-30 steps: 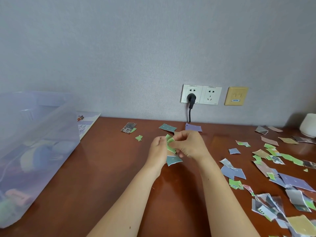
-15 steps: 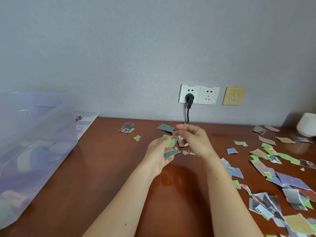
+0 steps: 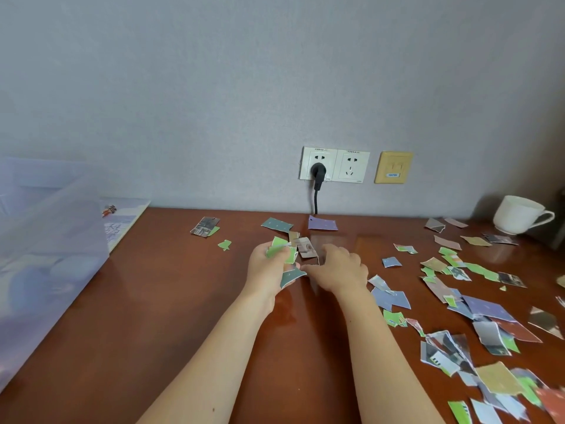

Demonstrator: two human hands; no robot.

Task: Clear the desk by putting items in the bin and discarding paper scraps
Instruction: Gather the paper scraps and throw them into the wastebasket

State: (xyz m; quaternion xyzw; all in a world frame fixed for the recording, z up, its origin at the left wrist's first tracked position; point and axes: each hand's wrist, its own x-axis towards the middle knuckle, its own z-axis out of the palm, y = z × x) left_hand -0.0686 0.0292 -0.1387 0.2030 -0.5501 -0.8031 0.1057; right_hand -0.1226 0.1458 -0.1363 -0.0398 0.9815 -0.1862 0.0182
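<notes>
- Head view, looking down: two bare forearms over a red-brown wooden desk (image 3: pixel 171 301), grey wall behind.
- L hand (image 3: pixel 267 270): fingers curled round a bunch of scraps (image 3: pixel 278 247), green on top, w/ a teal piece poking out below.
- R hand (image 3: pixel 339 269): palm down, just beside the L hand, fingers bent, thumb reaching toward the bunch. A beige scrap (image 3: pixel 305 249) sits at its fingertips; can't tell if it's pinched.
- Clear plastic bin (image 3: pixel 61 228): on the desk, well left of the L hand; contents blurred.
- Booklet (image 3: pixel 125 221): pokes out from behind the bin.
- Beyond the hands, near the wall: teal scrap (image 3: pixel 276 224) and lilac scrap (image 3: pixel 322 224).
- Left of the L hand: small green scrap (image 3: pixel 224 244), then a photo-print scrap (image 3: pixel 204 226) further out.
- Loose scraps (image 3: pixel 458 301): many, mixed colours, spread right of the R hand.
- White cup (image 3: pixel 518 217): far right, past the scraps.
- Double wall socket (image 3: pixel 334 165): on the wall above the hands, black plug (image 3: pixel 318 172) in its left outlet.
</notes>
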